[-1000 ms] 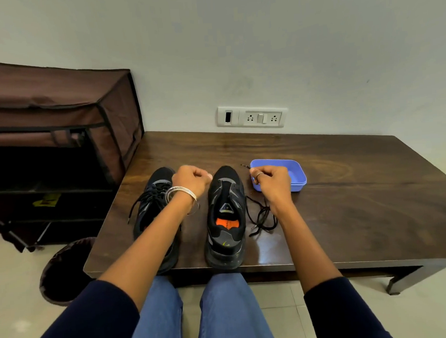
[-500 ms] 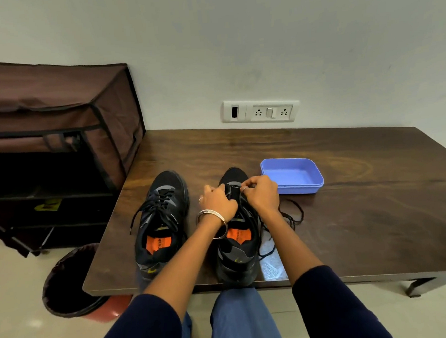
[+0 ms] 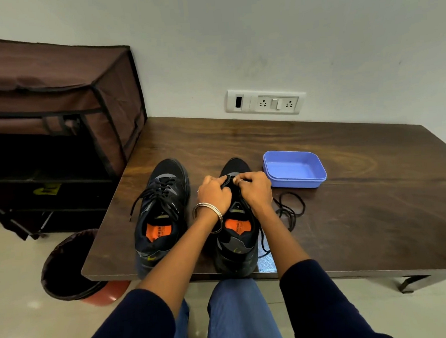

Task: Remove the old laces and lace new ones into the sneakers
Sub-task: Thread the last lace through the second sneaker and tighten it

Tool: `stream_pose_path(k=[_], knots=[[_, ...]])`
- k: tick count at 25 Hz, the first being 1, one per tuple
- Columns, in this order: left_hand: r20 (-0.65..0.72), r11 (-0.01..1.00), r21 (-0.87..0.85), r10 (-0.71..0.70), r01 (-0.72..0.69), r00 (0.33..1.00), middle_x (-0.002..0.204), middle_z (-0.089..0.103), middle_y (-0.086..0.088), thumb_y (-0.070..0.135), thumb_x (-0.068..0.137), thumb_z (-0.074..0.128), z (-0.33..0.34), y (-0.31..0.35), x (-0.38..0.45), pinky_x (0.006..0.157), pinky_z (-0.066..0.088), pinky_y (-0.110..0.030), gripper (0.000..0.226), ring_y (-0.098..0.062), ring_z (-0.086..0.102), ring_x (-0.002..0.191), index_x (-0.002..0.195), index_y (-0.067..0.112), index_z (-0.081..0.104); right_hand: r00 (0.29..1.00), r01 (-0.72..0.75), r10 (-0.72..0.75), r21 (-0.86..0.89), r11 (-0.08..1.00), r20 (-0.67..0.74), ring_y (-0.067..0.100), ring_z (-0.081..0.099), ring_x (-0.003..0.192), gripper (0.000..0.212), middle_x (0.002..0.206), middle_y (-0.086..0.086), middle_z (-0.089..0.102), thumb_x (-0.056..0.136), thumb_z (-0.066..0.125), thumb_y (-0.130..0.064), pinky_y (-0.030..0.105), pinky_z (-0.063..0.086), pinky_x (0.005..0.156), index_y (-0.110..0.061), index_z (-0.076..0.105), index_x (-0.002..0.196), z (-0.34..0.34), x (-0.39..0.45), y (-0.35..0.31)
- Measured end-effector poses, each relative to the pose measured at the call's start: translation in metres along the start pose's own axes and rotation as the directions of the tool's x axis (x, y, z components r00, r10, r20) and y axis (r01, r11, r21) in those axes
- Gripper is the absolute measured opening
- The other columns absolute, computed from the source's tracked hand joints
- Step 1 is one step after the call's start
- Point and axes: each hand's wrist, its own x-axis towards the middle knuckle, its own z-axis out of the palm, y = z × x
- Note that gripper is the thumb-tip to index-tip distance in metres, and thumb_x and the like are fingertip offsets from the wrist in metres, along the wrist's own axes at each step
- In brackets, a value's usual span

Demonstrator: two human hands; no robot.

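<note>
Lace [image 3: 288, 212] pinched by both hands, left hand [image 3: 213, 193], right hand [image 3: 256, 190], over right shoe [image 3: 237, 236], blue tray [image 3: 319, 182] beside it on table [image 3: 376, 211]

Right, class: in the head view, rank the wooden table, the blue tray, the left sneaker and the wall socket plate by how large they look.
1. Wooden table
2. Left sneaker
3. Blue tray and wall socket plate: they look alike, and the plate sits farther away, so I leave them unranked.

Black sneakers [image 3: 162, 211], orange insoles [image 3: 154, 231]; blue tray [image 3: 295, 173]; dark, seemingly wood-grained table [image 3: 376, 211].
</note>
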Motion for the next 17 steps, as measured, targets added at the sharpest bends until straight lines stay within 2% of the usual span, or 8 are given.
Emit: stream_pose_path(k=[3, 6, 11, 14, 17], knots=[[0.016, 1.0, -0.007, -0.003, 0.003, 1.0, 0.129, 0.05, -0.007, 0.012, 0.09, 0.047, 0.0, 0.001, 0.002, 0.106, 0.037, -0.035, 0.045, -0.027, 0.049, 0.119, 0.134, 0.018, 0.055, 1.0, -0.019, 0.019, 0.078, 0.997, -0.003, 0.018, 0.066, 0.089, 0.01, 0.087, -0.007, 0.073, 0.081, 0.067, -0.029, 0.038, 0.055, 0.077, -0.029, 0.076, 0.076, 0.0, -0.001, 0.001], [0.071, 1.0, -0.01, -0.005, 0.006, 0.997, 0.129, 0.05, -0.007, 0.013, 0.089, 0.05, -0.004, -0.001, 0.008, 0.104, 0.038, -0.032, 0.046, -0.026, 0.049, 0.12, 0.135, 0.018, 0.054, 0.999, -0.038, 0.038, 0.071, 0.997, 0.002, 0.019, 0.065, 0.09, 0.012, 0.088, -0.007, 0.073, 0.08, 0.068, -0.027, 0.039, 0.055, 0.078, -0.03, 0.074, 0.07, 0.001, 0.001, -0.001], [0.158, 0.999, -0.03, -0.022, 0.027, 0.987, 0.128, 0.047, -0.005, 0.012, 0.087, 0.054, -0.012, -0.004, 0.014, 0.095, 0.037, -0.023, 0.05, -0.023, 0.048, 0.119, 0.137, 0.02, 0.051, 0.999, -0.02, 0.021, -0.021, 1.0, 0.045, 0.021, 0.064, 0.097, 0.011, 0.1, -0.002, 0.073, 0.084, 0.068, -0.03, 0.036, 0.053, 0.08, -0.028, 0.077, 0.092, -0.002, 0.003, -0.008], [0.183, 0.997, -0.059, -0.035, 0.047, 0.982, 0.13, 0.045, -0.003, 0.013, 0.086, 0.057, -0.012, -0.005, 0.016, 0.095, 0.036, -0.022, 0.052, -0.021, 0.047, 0.12, 0.137, 0.021, 0.051, 0.997, -0.067, 0.065, 0.033, 0.997, 0.047, 0.022, 0.064, 0.094, 0.008, 0.093, -0.002, 0.073, 0.079, 0.069, -0.027, 0.038, 0.054, 0.08, -0.028, 0.076, 0.076, 0.001, 0.002, -0.008], [0.14, 0.99, -0.122, -0.056, 0.074, 0.989, 0.13, 0.047, -0.003, 0.012, 0.086, 0.056, -0.007, -0.006, 0.014, 0.098, 0.038, -0.023, 0.05, -0.021, 0.048, 0.119, 0.136, 0.021, 0.053, 0.988, -0.152, 0.146, 0.102, 0.983, 0.056, 0.024, 0.065, 0.092, 0.011, 0.083, -0.003, 0.073, 0.068, 0.066, -0.028, 0.045, 0.053, 0.085, -0.033, 0.073, 0.061, 0.006, 0.006, -0.007]])
